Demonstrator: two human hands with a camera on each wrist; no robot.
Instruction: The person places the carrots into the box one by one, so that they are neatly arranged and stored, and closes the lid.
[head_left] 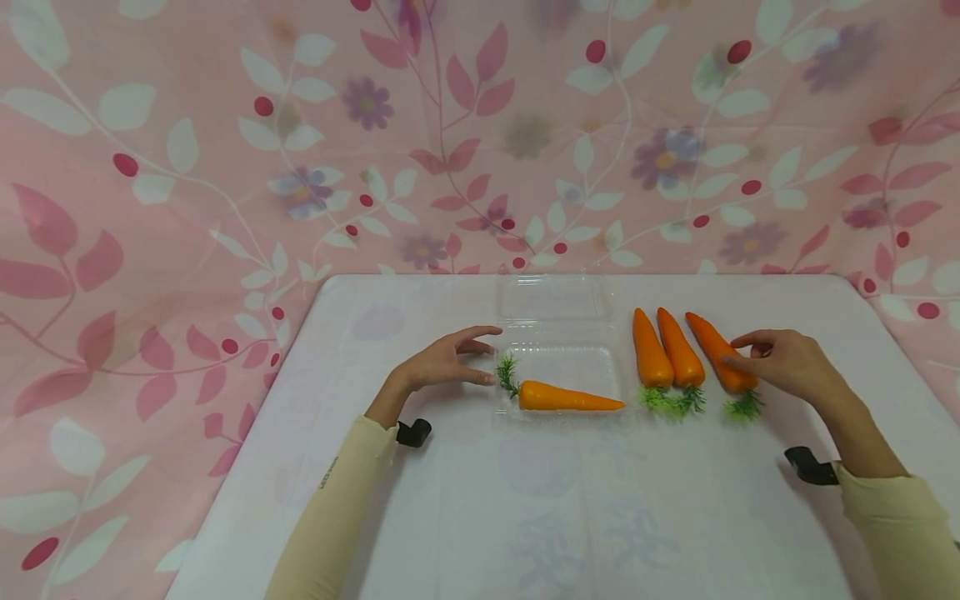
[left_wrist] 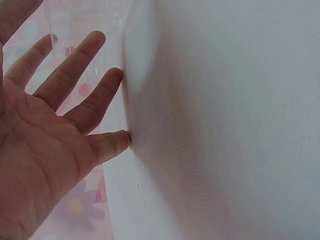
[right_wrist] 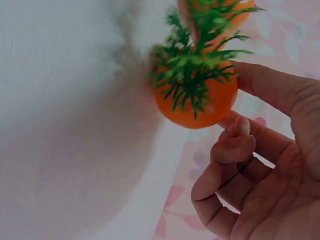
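A clear plastic clamshell box (head_left: 581, 364) lies with its lid (head_left: 551, 297) folded back. One orange carrot (head_left: 566, 397) with a green leafy top lies crosswise in its base, tip to the right. Beside the box's left edge, my left hand (head_left: 442, 360) has spread, mostly straight fingers (left_wrist: 102, 102), some near or on the white surface. My right hand (head_left: 787, 362) pinches the rightmost carrot (head_left: 712, 346) between thumb and finger near its leafy end. That carrot's rounded end (right_wrist: 197, 112) shows in the right wrist view, partly behind its greenery, the other fingers curled below.
Just left of the gripped carrot, two more carrots lie side by side, a left one (head_left: 651, 350) and a middle one (head_left: 681, 350), leaves toward me. A white cloth covers the table (head_left: 450, 500). A pink floral curtain (head_left: 450, 150) hangs behind it.
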